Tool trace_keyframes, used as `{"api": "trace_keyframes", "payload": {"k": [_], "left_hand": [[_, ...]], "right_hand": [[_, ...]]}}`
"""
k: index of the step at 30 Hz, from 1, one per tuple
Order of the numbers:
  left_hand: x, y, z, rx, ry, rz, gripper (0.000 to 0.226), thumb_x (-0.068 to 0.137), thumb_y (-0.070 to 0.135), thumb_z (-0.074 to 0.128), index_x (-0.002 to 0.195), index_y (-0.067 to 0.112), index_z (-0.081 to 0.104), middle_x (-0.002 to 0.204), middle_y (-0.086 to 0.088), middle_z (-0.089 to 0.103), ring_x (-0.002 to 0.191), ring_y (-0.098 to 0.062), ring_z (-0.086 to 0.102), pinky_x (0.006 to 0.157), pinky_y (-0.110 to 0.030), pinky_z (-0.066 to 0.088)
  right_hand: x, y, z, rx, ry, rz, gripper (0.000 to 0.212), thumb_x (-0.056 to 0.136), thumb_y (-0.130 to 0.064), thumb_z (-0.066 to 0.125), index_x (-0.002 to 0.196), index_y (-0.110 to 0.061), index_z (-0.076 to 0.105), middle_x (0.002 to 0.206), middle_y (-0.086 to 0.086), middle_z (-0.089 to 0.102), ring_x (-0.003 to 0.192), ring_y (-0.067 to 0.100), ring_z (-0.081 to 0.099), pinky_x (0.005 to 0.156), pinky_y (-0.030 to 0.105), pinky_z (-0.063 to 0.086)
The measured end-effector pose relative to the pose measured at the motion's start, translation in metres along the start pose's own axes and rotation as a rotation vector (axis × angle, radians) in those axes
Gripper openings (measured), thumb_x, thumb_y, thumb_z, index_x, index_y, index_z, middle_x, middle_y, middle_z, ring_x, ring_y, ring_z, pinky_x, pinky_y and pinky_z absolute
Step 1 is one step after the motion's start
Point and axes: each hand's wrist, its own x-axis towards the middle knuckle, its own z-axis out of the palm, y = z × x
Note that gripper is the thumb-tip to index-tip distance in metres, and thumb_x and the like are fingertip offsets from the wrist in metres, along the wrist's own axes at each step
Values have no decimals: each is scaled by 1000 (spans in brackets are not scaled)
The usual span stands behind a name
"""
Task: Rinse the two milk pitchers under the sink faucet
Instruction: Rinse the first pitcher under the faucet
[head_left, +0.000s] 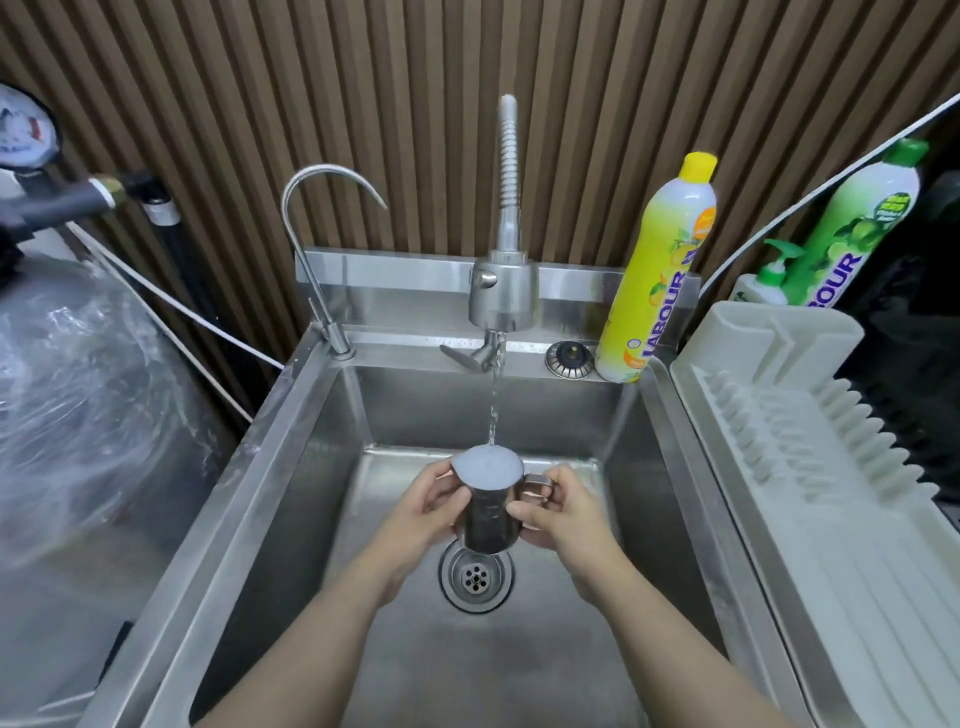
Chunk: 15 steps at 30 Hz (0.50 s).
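Observation:
A steel milk pitcher (487, 512) stands upright in the air over the sink (291, 467), filled to the brim with whitish water. A thin stream of water (493, 410) falls from the faucet (503, 291) into its mouth. My left hand (428, 501) wraps the pitcher's left side. My right hand (558, 512) holds its right side, fingers at the handle. Only one pitcher is in view.
The drain (475, 574) lies right under the pitcher. A thin gooseneck tap (317, 260) stands at the back left. A yellow dish soap bottle (654, 270) and a sink strainer plug (570, 357) sit on the back rim. A grey drying rack (810, 467) borders the right side, with a green soap bottle (852, 223) behind it.

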Motion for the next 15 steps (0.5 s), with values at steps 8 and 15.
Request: {"api": "trace_keyframes", "payload": {"k": [8, 15], "left_hand": [[-2, -72, 1, 164, 9, -464, 27, 95, 28, 49, 119, 15, 50, 93, 6, 58, 80, -10, 56, 67, -26, 45], [5, -88, -4, 267, -5, -703, 42, 89, 52, 48, 94, 13, 60, 82, -9, 66, 67, -20, 62, 69, -31, 54]], "right_hand": [[1, 70, -5, -51, -80, 499, 32, 80, -1, 67, 81, -12, 37, 84, 8, 60, 72, 23, 62, 71, 47, 57], [5, 72, -5, -228, -169, 706, 25, 84, -28, 66, 92, -5, 59, 71, 7, 59, 56, 16, 59, 48, 25, 53]]}}
